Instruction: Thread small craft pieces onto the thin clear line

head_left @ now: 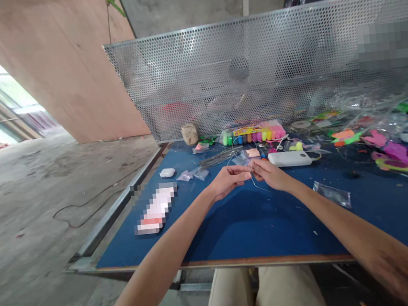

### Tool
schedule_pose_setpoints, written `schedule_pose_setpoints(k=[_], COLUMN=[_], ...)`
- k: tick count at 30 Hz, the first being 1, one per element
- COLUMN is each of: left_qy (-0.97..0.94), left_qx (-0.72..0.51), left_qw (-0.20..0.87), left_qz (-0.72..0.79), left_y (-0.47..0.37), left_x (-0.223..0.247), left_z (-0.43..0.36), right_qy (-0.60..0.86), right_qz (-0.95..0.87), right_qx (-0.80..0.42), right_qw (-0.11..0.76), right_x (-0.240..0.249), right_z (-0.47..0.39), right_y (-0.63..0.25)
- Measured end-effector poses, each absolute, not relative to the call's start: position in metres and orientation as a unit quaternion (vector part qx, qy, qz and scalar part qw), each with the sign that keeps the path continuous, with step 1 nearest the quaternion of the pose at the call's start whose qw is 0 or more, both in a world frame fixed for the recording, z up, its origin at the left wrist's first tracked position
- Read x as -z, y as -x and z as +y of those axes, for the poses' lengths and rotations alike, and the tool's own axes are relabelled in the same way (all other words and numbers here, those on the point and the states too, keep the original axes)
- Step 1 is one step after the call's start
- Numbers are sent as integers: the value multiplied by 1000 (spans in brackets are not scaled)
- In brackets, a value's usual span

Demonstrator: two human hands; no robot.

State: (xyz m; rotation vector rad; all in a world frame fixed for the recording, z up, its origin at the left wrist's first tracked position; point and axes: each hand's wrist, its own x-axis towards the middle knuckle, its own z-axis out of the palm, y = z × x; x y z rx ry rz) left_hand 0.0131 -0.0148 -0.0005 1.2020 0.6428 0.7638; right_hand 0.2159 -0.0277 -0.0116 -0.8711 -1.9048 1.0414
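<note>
My left hand point(229, 180) and my right hand point(270, 172) meet above the blue table, fingertips pinched close together. Between them runs a thin, pale wire point(254, 183), its one end hanging below the fingers and bending to the right. A curved part of it seems to arc up behind the left hand. Both hands are closed on this wire; the exact spot where they grip is too small to make out. Just beyond the fingers lie a bundle of thin metal wires point(221, 157) and a small peach-coloured piece point(252, 153).
A white power bank-like device point(291, 158) lies right of my hands. A pack of coloured clay point(254, 132) and a stone point(189, 134) stand behind. A white earbud case point(167, 173) and a blurred phone-like object point(158, 209) lie left; colourful cut pieces point(397, 152) lie right. A perforated metal panel point(196, 76) rises behind.
</note>
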Motion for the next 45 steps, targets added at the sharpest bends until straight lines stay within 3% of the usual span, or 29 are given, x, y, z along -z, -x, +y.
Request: schedule_pose_setpoints(k=[15,19,25,35,45], left_qy=[-574,-567,-548,-572,-697], left_qx=[-368,-389,-426,-426,-396], left_qw=[672,666,668,659,539], left_qz=[290,288,268,238,260], left_y=[-8,-8,-9,-15,-17], left_x=[3,6,5,-1,-5], left_z=[-9,-6,-5,-12,-21], right_qy=[372,385,403,353,397], right_qz=[-805,-805,-769,-759,-733], right_qx=[-246,-242,-240,-310,-280], right_qw=[391,382,435,451,477], right_x=[-4,-1,6,10,5], right_z=[-42,-41,-37,-38,-36], right_y=[-216,-214,-206,-205,-209])
